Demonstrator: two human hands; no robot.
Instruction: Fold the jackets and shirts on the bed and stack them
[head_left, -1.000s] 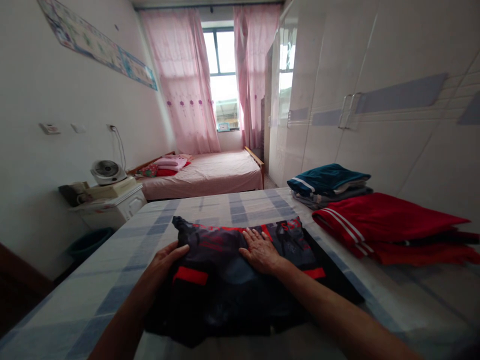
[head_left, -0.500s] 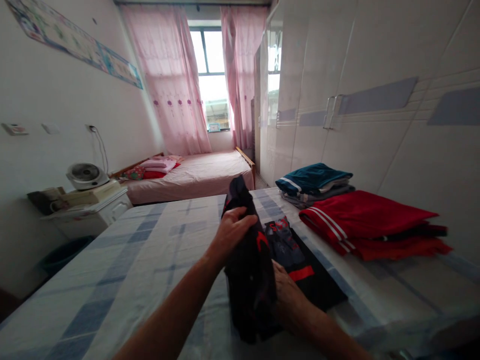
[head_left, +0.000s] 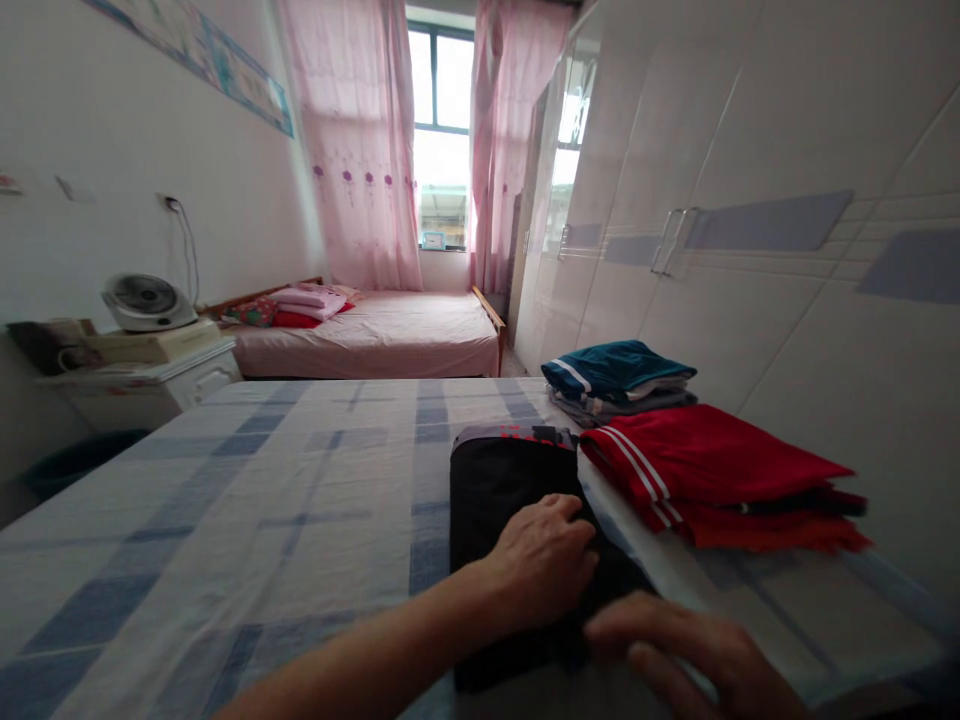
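Note:
A folded black garment (head_left: 502,520) with a grey band and red lettering along its far edge lies flat on the checked bedsheet. My left hand (head_left: 551,555) rests on its right half, fingers curled down onto the dark cloth; their tips are hidden. Close to the near right edge of the garment is my right hand (head_left: 690,650), slightly blurred, its thumb and forefinger apart. Right of the garment sits a stack of folded red clothes (head_left: 720,470) with white stripes. Behind that is a smaller pile topped by a teal garment (head_left: 630,365).
The blue and white sheet (head_left: 300,470) covers the bed before me. A pink-covered bed (head_left: 405,325) stands by the window. At left, a fan (head_left: 150,300) tops a white cabinet (head_left: 195,375). A tall white wardrobe (head_left: 712,150) lines the right side.
The black cloth that both hands held raised now lies flat, folded over. My left hand has moved right and down onto it; my right hand has moved right and nearer to me. The view has shifted.

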